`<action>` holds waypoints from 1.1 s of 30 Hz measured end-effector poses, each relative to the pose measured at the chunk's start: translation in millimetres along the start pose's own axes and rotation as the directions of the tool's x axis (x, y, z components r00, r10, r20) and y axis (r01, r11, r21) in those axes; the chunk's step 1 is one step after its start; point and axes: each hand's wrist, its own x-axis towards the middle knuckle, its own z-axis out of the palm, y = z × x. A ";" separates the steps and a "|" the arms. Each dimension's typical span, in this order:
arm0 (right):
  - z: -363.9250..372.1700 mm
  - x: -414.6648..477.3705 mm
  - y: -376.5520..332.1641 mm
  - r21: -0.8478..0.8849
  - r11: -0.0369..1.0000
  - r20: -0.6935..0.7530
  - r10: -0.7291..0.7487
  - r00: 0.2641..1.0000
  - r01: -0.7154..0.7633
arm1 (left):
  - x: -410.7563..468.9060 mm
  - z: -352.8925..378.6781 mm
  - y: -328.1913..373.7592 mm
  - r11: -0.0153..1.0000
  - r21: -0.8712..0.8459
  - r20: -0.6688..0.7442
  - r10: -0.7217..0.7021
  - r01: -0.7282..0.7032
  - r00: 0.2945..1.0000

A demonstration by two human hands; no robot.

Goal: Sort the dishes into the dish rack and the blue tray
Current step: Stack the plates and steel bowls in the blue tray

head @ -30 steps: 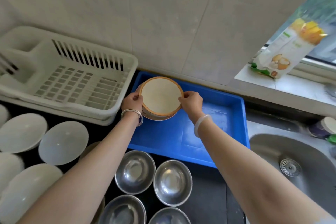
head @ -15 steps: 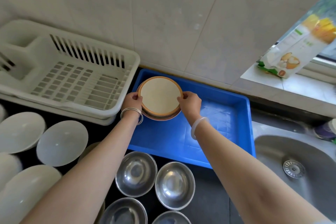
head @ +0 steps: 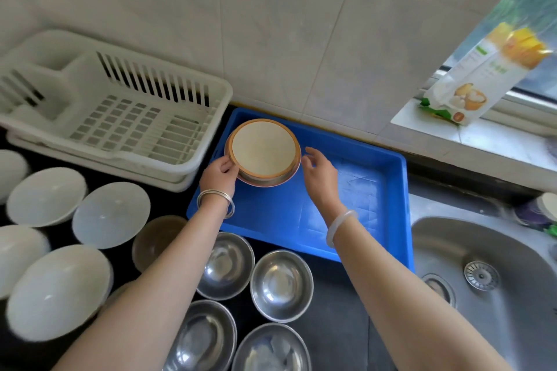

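Observation:
A stack of cream bowls with orange rims [head: 262, 151] sits in the far left corner of the blue tray [head: 355, 190]. My left hand [head: 218, 176] still curls its fingers round the stack's left edge. Just right of the stack, my right hand [head: 319, 173] hovers with relaxed fingers, a small gap between it and the bowls. The white dish rack [head: 120, 117] stands left of the tray. Several steel bowls [head: 281, 285] lie on the dark counter in front of the tray. Several white bowls [head: 111, 214] lie upside down at the left.
A brown glass bowl [head: 156, 238] sits between the white and steel bowls. A steel sink [head: 482, 274] lies right of the tray. A carton [head: 482, 72] stands on the window sill at the upper right. A tiled wall runs behind.
The bowl stack went down into the tray's far left corner. My right hand let go and drew back to the right. My left hand stays on the rim.

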 end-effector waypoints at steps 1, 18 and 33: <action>-6.5 -7.7 1.7 -0.026 1.000 0.003 -0.016 1.000 0.016 | -8.9 -3.6 -3.7 1.000 -0.002 0.002 -0.004 0.004 1.000; -48.6 -162.2 127.2 -0.318 0.940 0.314 0.227 0.922 -0.123 | -200.0 -26.6 -118.9 0.928 0.359 0.190 -0.177 0.100 0.966; -65.8 -167.9 110.7 0.034 0.956 0.253 0.274 0.928 -0.292 | -208.8 -22.3 -119.4 0.768 0.637 0.178 -0.052 -0.074 0.983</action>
